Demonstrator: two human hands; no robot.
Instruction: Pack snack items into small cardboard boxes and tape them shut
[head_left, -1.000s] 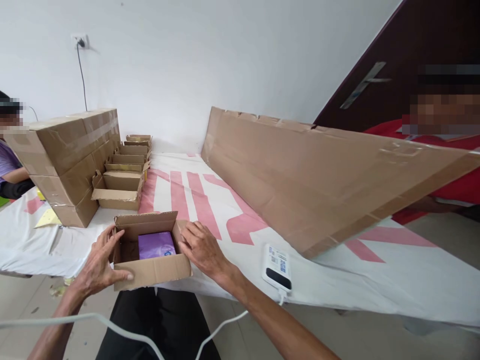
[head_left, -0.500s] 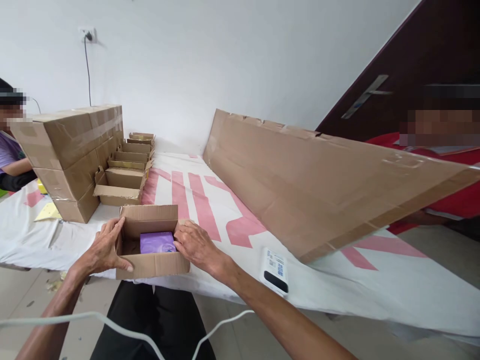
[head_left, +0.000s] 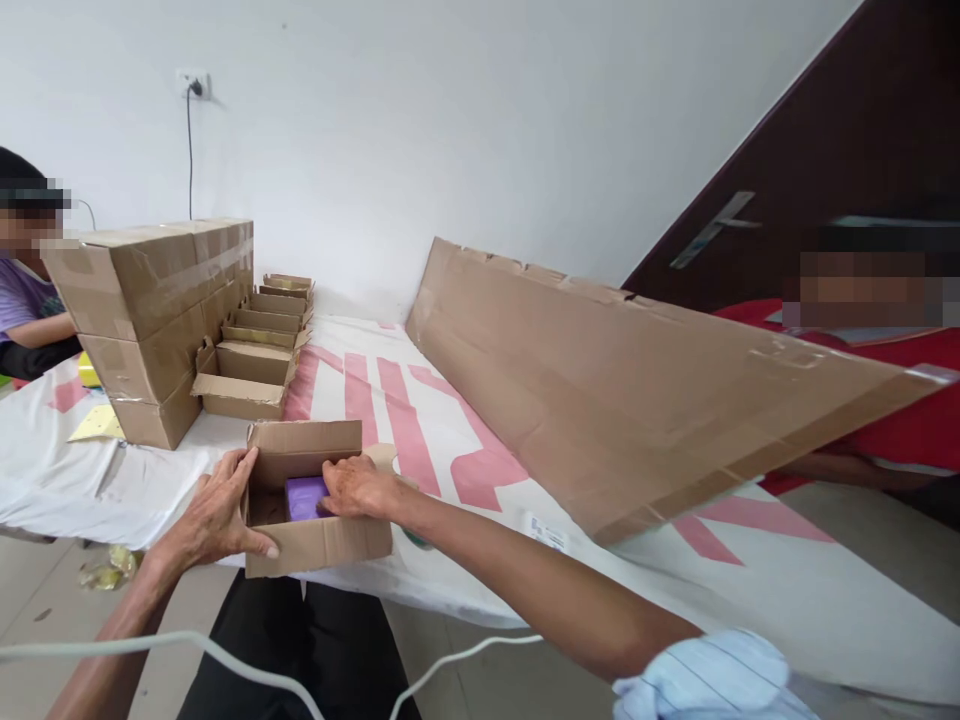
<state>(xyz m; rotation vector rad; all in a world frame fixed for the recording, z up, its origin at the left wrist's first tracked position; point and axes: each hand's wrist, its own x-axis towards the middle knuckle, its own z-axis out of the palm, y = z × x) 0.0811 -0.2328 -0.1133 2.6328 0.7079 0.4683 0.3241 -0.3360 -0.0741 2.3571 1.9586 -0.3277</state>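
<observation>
Small open carton [head_left: 315,500] sits at near edge of bench [head_left: 750,570], w/ purple packet [head_left: 304,497] inside. Left hand [head_left: 217,510] grips carton's left wall, fingers spread over the top edge, thumb along the near front panel. Right hand [head_left: 358,487] is over the carton's right side, fingers curled down onto the packet; whether it grips or only presses, cannot tell.

Change vs 0.5 s ago: right hand then lay on the right wall outside the carton, now reaches inside. Packet was mostly in view, now approx. half covered. Left hand unchanged. White device [head_left: 544,530] right of carton was fully seen, now mostly hidden behind the right forearm.

Hidden/unclear: carton's right flap partly behind the hand; packet print not legible. Long flat cardboard sheet [head_left: 637,390] leans across far right of bench, blocking what lies behind it. Taped box stack [head_left: 150,320] far left, row of open cartons [head_left: 259,350] beside it. One person cut off at left edge, another behind the sheet at right
</observation>
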